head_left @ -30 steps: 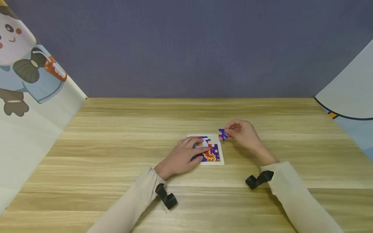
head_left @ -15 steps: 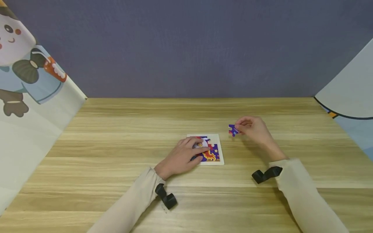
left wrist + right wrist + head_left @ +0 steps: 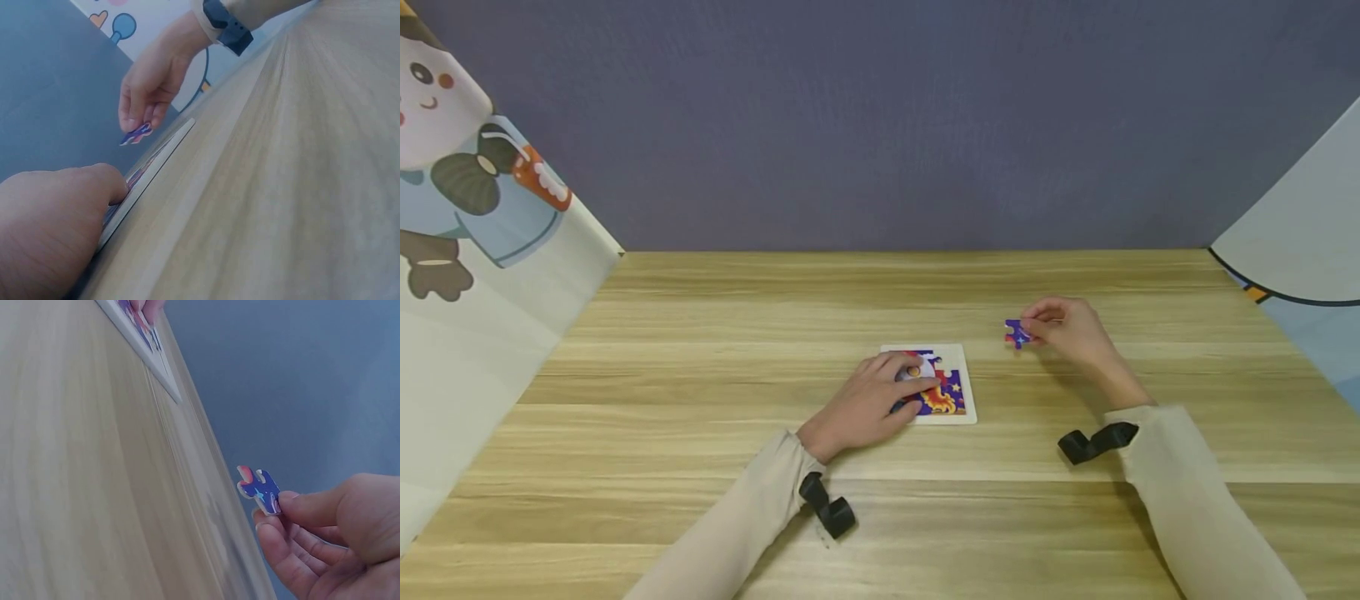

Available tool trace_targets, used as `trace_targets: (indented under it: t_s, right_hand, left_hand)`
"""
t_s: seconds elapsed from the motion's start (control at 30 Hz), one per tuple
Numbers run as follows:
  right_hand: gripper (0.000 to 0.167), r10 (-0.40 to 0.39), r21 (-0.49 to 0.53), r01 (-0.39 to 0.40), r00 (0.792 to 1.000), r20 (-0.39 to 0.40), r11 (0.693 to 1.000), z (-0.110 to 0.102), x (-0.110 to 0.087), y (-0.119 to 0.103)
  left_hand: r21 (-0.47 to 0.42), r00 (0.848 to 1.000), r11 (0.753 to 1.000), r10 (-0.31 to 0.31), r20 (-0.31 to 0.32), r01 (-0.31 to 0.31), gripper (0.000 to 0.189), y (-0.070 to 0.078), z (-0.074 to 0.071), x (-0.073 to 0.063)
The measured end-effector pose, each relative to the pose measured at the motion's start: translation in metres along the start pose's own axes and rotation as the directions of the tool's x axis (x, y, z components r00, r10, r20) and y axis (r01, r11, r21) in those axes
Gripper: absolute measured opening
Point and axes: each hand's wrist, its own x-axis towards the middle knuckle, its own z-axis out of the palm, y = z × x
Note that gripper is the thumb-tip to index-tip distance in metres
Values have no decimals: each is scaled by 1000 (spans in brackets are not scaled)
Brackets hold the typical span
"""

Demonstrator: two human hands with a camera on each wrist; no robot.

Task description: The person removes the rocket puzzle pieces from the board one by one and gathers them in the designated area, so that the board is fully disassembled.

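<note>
A small jigsaw puzzle [image 3: 955,400] in a white frame lies on the table, with purple, red and yellow artwork. Its upper right corner shows a bare pale gap. My left hand [image 3: 868,404] rests on the puzzle's left part, fingers spread and covering much of the picture. To the right of the frame, my right hand [image 3: 1071,337] pinches a purple puzzle piece [image 3: 1017,333] between thumb and fingers, raised above the table. In the right wrist view the puzzle piece [image 3: 259,490] shows a red corner and a light blue star.
The wood-grain table [image 3: 700,333] runs back to a dark blue-grey wall [image 3: 910,125]. A cartoon-printed panel [image 3: 482,167] stands at the left, another pale printed panel [image 3: 1300,217] at the right. Black wrist cameras sit on both sleeves.
My right hand has moved right and slightly away from me with the puzzle piece, from beside the puzzle's upper right corner. My left hand stays put on the puzzle.
</note>
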Motion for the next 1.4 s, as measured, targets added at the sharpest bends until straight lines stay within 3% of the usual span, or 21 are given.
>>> trace_targets:
  t_s: [0.4,0.9,1.4]
  right_hand:
    - [22,37,-31,-37,999,-4,999,-16,1,13]
    - [26,73,28,-73,997,6,997,-31,1,30]
    - [29,169,-70,-168,986,7,983,-39,-1,38]
  left_hand:
    - [10,1000,1000,-16,19,16,41,0,-1,0]
    - [8,1000,1000,-19,25,18,41,1,-1,0]
    - [4,999,1000,-22,28,22,41,1,-1,1]
